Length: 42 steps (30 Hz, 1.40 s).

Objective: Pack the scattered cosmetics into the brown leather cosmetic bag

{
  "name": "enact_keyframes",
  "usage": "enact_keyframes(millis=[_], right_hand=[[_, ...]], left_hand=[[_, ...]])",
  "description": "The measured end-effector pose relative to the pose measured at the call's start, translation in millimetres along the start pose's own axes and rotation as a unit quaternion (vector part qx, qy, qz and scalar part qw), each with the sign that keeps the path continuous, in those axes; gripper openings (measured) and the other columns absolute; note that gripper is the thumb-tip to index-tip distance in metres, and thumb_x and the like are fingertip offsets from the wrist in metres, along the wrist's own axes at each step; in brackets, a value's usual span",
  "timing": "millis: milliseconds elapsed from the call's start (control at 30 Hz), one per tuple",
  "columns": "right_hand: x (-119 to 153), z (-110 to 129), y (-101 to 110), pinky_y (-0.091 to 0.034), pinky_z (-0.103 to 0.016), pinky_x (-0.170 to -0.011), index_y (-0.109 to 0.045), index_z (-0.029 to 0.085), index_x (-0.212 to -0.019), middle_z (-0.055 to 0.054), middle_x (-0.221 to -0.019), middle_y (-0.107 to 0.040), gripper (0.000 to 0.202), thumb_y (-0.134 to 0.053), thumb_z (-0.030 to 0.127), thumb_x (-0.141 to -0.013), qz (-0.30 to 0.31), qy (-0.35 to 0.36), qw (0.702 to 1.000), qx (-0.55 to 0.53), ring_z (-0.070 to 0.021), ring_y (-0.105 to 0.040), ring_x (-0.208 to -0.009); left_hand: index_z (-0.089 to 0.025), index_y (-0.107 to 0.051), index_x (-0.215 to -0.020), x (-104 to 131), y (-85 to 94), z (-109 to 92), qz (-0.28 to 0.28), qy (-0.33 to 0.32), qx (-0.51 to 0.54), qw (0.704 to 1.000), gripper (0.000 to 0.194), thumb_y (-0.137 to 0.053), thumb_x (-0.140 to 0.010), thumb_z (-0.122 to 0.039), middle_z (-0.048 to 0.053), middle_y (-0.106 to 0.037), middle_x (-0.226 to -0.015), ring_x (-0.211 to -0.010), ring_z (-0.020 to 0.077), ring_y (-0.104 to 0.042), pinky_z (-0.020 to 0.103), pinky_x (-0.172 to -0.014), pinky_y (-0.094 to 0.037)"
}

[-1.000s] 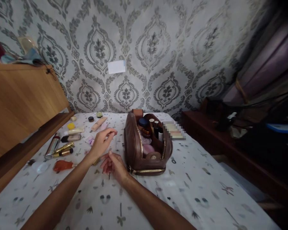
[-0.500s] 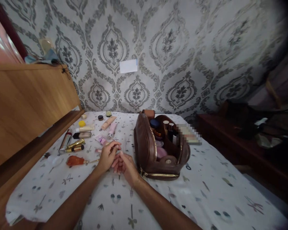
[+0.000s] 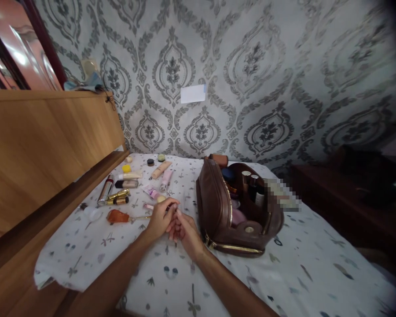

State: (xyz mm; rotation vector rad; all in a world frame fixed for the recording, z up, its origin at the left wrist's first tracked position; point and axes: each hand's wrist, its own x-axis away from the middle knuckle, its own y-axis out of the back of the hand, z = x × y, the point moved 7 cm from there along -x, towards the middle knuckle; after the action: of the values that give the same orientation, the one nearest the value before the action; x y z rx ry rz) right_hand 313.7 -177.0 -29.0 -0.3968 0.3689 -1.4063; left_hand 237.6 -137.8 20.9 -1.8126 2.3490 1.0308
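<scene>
My left hand (image 3: 161,218) and my right hand (image 3: 188,233) meet over the patterned sheet (image 3: 152,277), fingertips close together. The fingers of both are curled, and anything small between them is too hidden to make out. Just right of them stands a brown bag (image 3: 214,207), unzipped, with bottles (image 3: 253,187), a dark blue lid (image 3: 228,175) and a pink item (image 3: 238,217) inside. Left of my hands lie an orange-handled item (image 3: 118,216), a purple-white tube (image 3: 152,192), a pink tube (image 3: 166,180) and gold tubes (image 3: 119,195).
Farther back lie a peach tube (image 3: 161,169), a dark bottle (image 3: 126,184), a yellow lid (image 3: 126,168) and small jars (image 3: 151,162). A wooden panel (image 3: 53,145) borders the left side. Dark furniture (image 3: 330,202) is at the right, and a patterned wall (image 3: 244,88) behind.
The view has shifted left, so everything appears farther right. Both hands remain together beside the bag, with little change in their pose.
</scene>
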Motion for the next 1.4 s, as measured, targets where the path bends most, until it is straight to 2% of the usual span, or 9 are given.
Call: enact_keyframes(millis=[400,567,633,733,900,1000,1133,1300,1400], right_hand=[[1,1,0,-0.03,-0.022,-0.039,-0.062,0.015,-0.069,-0.006,-0.06,-0.066,0.058,-0.063,0.072,-0.074,-0.002,0.002,1.0,-0.007,-0.0103,-0.051,-0.039],[1,0,3,-0.03,-0.02,-0.038,-0.065,0.014,-0.077,-0.003,-0.057,-0.066,0.059,-0.065,0.073,-0.072,-0.013,-0.011,0.999,-0.028,-0.0102,-0.053,-0.039],[1,-1,3,-0.031,-0.02,-0.037,-0.066,0.013,-0.078,-0.003,-0.058,-0.066,0.061,-0.066,0.073,-0.071,-0.018,-0.018,0.999,-0.032,-0.01,-0.054,-0.039],[2,-1,3,-0.031,-0.019,-0.036,-0.066,0.012,-0.078,-0.003,-0.058,-0.066,0.063,-0.067,0.074,-0.068,-0.022,-0.025,0.999,-0.04,-0.01,-0.054,-0.039],[1,-2,2,-0.031,-0.017,-0.035,-0.065,0.012,-0.078,-0.002,-0.056,-0.065,0.064,-0.069,0.075,-0.066,-0.027,-0.034,0.998,-0.049,-0.0094,-0.055,-0.037],[0,-5,3,-0.032,-0.017,-0.034,-0.065,0.012,-0.079,-0.003,-0.056,-0.064,0.068,-0.066,0.078,-0.065,-0.028,-0.042,0.997,-0.055,-0.0096,-0.055,-0.037],[-1,-8,4,-0.031,-0.017,-0.033,-0.064,0.012,-0.08,-0.003,-0.056,-0.065,0.068,-0.066,0.078,-0.066,-0.027,-0.05,0.996,-0.067,-0.0092,-0.054,-0.036],[-2,-9,5,-0.031,-0.015,-0.033,-0.062,0.012,-0.08,-0.003,-0.056,-0.064,0.066,-0.061,0.077,-0.071,-0.02,-0.053,0.996,-0.068,-0.0078,-0.054,-0.036],[-5,-13,5,-0.03,-0.014,-0.031,-0.06,0.012,-0.081,-0.002,-0.052,-0.062,0.067,-0.06,0.079,-0.071,0.001,-0.053,0.996,-0.073,-0.008,-0.053,-0.035]], left_hand=[[-0.019,-0.067,-0.092,-1,-0.3,0,0.01,0.006,0.011,1.0,0.026,-0.045,-0.092,-0.032,0.002,-0.066,-0.075,-0.07,0.0177,-0.061,0.027,-0.067,-0.047],[-0.019,-0.067,-0.093,-17,-0.2,6,0.035,0.023,0.044,0.998,0.023,-0.047,-0.09,-0.031,0.003,-0.07,-0.082,-0.078,0.0182,-0.066,0.026,-0.068,-0.05],[-0.019,-0.068,-0.094,-34,4.9,11,0.041,0.017,0.001,0.999,0.023,-0.046,-0.09,-0.027,0.003,-0.072,-0.083,-0.08,0.0178,-0.067,0.025,-0.068,-0.05],[-0.019,-0.07,-0.094,-74,19.0,25,0.036,0.0,-0.126,0.991,0.022,-0.048,-0.089,-0.022,0.002,-0.073,-0.089,-0.085,0.0172,-0.067,0.025,-0.075,-0.05],[-0.016,-0.07,-0.095,-159,46.6,70,0.001,0.05,-0.244,0.968,0.022,-0.05,-0.085,-0.014,0.007,-0.072,-0.094,-0.091,0.0222,-0.065,0.031,-0.085,-0.048],[-0.018,-0.067,-0.107,-201,53.9,95,-0.016,0.076,-0.309,0.948,0.028,-0.05,-0.086,-0.013,0.009,-0.07,-0.104,-0.102,0.0248,-0.062,0.034,-0.089,-0.046],[-0.017,-0.058,-0.125,-238,48.5,120,-0.006,0.089,-0.379,0.921,0.042,-0.055,-0.084,-0.014,0.015,-0.061,-0.125,-0.118,0.031,-0.055,0.039,-0.094,-0.044],[-0.019,-0.049,-0.137,-270,27.6,139,0.072,0.047,-0.443,0.892,0.079,-0.079,-0.064,-0.011,0.02,-0.051,-0.139,-0.132,0.0372,-0.042,0.046,-0.105,-0.036],[-0.024,-0.045,-0.142,-283,16.2,149,0.116,0.018,-0.46,0.88,0.08,-0.078,-0.07,-0.014,0.018,-0.042,-0.15,-0.141,0.0382,-0.031,0.052,-0.11,-0.03]])
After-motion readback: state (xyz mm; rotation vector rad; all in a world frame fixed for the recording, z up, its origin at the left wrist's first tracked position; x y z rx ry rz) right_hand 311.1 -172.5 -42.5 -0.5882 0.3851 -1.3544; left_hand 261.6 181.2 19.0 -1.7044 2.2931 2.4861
